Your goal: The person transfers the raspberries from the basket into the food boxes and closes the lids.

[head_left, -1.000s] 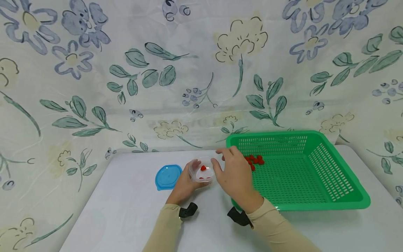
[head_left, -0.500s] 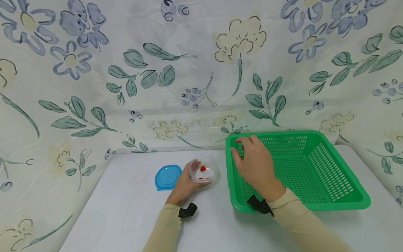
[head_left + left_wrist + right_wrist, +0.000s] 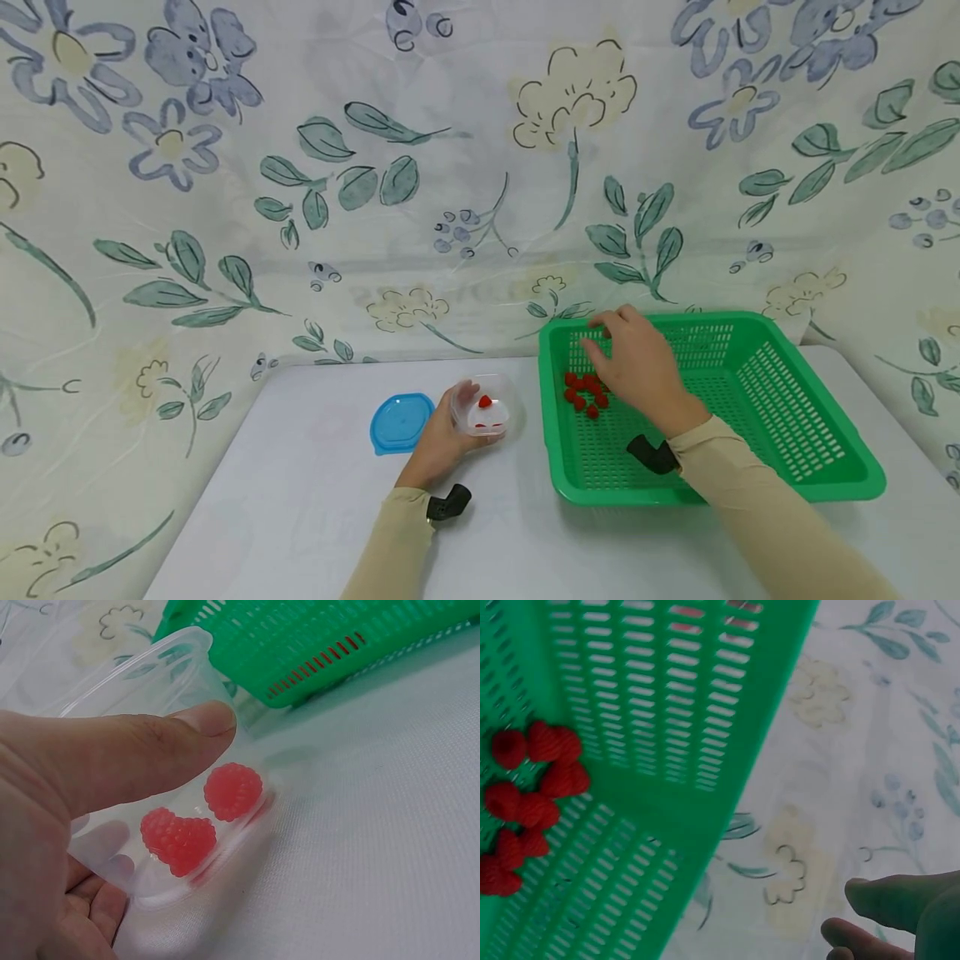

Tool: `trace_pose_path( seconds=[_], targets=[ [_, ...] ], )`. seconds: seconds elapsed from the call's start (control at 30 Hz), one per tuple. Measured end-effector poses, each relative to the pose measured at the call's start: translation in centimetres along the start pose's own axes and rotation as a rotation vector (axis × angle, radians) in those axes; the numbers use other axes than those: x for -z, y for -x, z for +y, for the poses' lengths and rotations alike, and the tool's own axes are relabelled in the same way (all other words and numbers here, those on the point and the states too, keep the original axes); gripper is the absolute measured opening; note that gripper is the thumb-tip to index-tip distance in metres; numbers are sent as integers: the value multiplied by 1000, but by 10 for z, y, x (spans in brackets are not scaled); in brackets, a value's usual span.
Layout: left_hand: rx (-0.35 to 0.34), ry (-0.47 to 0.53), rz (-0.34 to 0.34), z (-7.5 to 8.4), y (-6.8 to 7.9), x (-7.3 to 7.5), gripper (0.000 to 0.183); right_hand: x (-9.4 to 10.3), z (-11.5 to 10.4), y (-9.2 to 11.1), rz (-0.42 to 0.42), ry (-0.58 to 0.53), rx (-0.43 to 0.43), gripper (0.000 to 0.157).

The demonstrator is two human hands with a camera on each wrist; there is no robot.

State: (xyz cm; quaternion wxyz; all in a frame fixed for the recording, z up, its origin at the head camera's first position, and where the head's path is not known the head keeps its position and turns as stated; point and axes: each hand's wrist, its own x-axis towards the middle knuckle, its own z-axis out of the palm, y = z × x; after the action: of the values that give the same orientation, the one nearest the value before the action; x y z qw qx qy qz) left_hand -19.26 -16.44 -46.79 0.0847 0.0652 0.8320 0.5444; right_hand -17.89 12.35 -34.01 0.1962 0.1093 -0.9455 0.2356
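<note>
My left hand point(image 3: 435, 442) grips a small clear plastic container point(image 3: 501, 412), thumb on one wall and fingers round the other side. Inside lie a few red raspberries point(image 3: 234, 792), seen through the wall in the left wrist view. Over the left part of a green plastic basket point(image 3: 561, 467) hovers my right hand point(image 3: 641, 367), its fingers loosely bent with nothing seen between them. Just left of and below that hand, several raspberries point(image 3: 581, 396) lie on the basket floor. The right wrist view also has the pile point(image 3: 536, 802), apart from the fingers.
Left of the container, a blue lid point(image 3: 400, 422) lies flat on the white table point(image 3: 300, 500). A floral-patterned cloth point(image 3: 420, 250) hangs behind the table. The basket's raised walls surround the loose raspberries.
My right hand has moved right, from beside the container to over the basket, and the raspberry pile there has come into view. The left hand holds the container in the same place.
</note>
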Motion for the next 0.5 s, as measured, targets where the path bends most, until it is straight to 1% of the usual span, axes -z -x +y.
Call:
trace_pose_path(
  seconds=[0.23,0.37,0.5],
  targets=[
    [-1,1,-1,2,2,0,98,0,24,-5,-130,11,-13,27],
    [8,-7,1,2,2,0,97,-2,37,-7,-184,31,-3,27],
    [17,-12,6,3,2,-1,96,-5,49,-8,-266,37,9,26]
  ],
)
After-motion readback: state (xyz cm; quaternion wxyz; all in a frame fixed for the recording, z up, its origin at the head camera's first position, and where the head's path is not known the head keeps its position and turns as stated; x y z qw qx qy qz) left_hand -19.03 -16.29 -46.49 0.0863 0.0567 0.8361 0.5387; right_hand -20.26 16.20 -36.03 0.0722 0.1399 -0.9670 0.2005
